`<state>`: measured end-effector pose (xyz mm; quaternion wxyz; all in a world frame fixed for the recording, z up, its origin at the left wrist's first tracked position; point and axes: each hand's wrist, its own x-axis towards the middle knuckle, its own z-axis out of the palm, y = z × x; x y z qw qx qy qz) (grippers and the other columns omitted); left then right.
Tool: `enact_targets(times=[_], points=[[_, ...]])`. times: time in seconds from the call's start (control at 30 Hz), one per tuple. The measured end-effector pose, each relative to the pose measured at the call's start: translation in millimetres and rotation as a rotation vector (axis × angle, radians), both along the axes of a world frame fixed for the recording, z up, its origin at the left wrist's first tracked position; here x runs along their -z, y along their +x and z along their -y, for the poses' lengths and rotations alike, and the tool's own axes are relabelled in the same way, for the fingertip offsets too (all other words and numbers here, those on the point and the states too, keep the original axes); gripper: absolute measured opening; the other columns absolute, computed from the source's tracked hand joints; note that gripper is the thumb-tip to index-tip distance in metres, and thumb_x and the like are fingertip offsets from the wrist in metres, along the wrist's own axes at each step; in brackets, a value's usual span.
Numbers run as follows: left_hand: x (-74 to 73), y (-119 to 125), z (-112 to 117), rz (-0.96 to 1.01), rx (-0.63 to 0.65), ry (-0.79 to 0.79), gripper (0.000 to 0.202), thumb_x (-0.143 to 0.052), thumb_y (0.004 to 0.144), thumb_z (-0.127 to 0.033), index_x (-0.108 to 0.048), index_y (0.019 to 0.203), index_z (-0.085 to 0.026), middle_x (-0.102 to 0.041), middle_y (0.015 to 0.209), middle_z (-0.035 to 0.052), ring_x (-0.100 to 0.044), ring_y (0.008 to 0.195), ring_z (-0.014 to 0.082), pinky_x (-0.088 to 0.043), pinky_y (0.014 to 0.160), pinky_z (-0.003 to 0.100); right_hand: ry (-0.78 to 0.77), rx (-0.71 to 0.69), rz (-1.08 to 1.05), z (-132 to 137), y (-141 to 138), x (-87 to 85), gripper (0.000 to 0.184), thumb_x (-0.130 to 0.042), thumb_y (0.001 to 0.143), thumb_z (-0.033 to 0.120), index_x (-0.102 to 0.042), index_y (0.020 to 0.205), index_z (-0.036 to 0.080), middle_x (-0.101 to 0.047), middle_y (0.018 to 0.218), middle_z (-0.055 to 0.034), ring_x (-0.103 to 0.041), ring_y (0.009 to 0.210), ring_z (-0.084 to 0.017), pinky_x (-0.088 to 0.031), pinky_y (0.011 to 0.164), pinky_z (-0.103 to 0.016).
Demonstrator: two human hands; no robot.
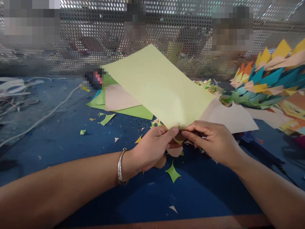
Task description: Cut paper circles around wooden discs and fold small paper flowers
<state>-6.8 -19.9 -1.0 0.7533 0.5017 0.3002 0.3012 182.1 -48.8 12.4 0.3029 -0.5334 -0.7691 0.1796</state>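
Observation:
A pale yellow-green sheet of paper point(157, 86) is held up over the table, tilted with one corner toward me. My left hand point(154, 143), with a silver bangle on the wrist, pinches that near corner between thumb and fingers. Close beside it, my right hand point(209, 138) has its thumb and fingertips pressed together at the same corner. A small brownish round piece point(180, 136) shows between the two hands, partly covered by fingers. Below them lies a green star-shaped paper scrap point(173, 172). Under the left hand another rounded paper piece point(160, 162) is partly hidden.
Green and pinkish paper sheets point(121, 98) lie behind, on the blue table point(59, 127) among scattered scraps. A white cord point(47, 121) crosses the left side. At right are a white sheet point(231, 116), a dark blue tool point(259, 149) and layered coloured-paper pieces point(274, 76). Perforated metal panels point(166, 25) stand behind.

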Motion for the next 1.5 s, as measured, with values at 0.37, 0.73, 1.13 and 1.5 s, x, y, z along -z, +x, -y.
enact_targets(times=[0.37, 0.73, 1.13, 1.5], points=[[-7.2, 1, -2, -0.051, -0.157, 0.096, 0.025, -0.054, 0.09, -0.022, -0.074, 0.076, -0.018, -0.074, 0.078, 0.0044, -0.068, 0.075, 0.0148, -0.055, 0.079, 0.027, 0.21, 0.057, 0.102, 3, -4, 7.6, 0.031, -0.068, 0.089, 0.035, -0.062, 0.114, 0.018, -0.063, 0.082, -0.0014, -0.057, 0.056, -0.011, -0.051, 0.058, -0.024], [-14.1, 4, -1, 0.156, -0.123, -0.069, 0.027, -0.052, 0.09, -0.017, -0.076, 0.078, -0.017, -0.074, 0.076, 0.0063, -0.07, 0.082, 0.0176, -0.054, 0.079, 0.028, 0.274, -0.007, 0.129, 2, -2, 8.5, 0.026, -0.066, 0.09, 0.029, -0.062, 0.113, 0.017, -0.062, 0.089, -0.003, -0.056, 0.055, -0.009, -0.051, 0.057, -0.025], [-10.7, 2, -6, 0.087, -0.11, -0.08, 0.02, -0.057, 0.088, -0.022, -0.075, 0.085, -0.017, -0.076, 0.09, 0.0084, -0.07, 0.088, 0.0205, -0.055, 0.083, 0.031, 0.239, -0.03, 0.136, 3, -2, 7.6, 0.027, -0.065, 0.091, 0.027, -0.062, 0.116, 0.018, -0.06, 0.087, -0.0025, -0.057, 0.056, -0.01, -0.052, 0.056, -0.026], [-10.0, 1, -5, 0.037, -0.078, 0.034, 0.009, -0.071, 0.076, -0.026, -0.072, 0.074, -0.017, -0.075, 0.081, 0.0061, -0.069, 0.08, 0.0185, -0.055, 0.083, 0.03, 0.228, -0.044, 0.097, 3, -2, 8.0, 0.026, -0.065, 0.091, 0.029, -0.062, 0.114, 0.019, -0.06, 0.088, -0.0025, -0.056, 0.056, -0.009, -0.053, 0.056, -0.026]])
